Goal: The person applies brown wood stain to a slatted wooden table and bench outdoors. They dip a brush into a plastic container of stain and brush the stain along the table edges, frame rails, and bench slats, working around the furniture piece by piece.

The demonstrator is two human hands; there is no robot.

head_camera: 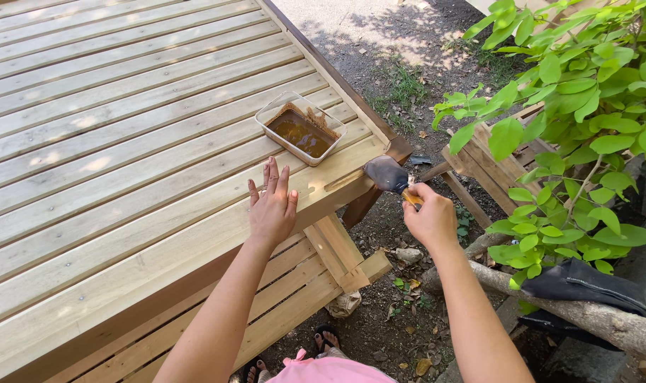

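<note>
The left hand (272, 206) lies flat, palm down, fingers spread and empty, on the pale slatted wooden tabletop (124, 142) near its front edge. The right hand (430, 218) is closed around the yellow handle of a wide paintbrush with brown-stained bristles (388, 174), held just beyond the tabletop's corner. A clear rectangular plastic tub of brown stain (301, 128) sits on the tabletop, behind the left hand.
</note>
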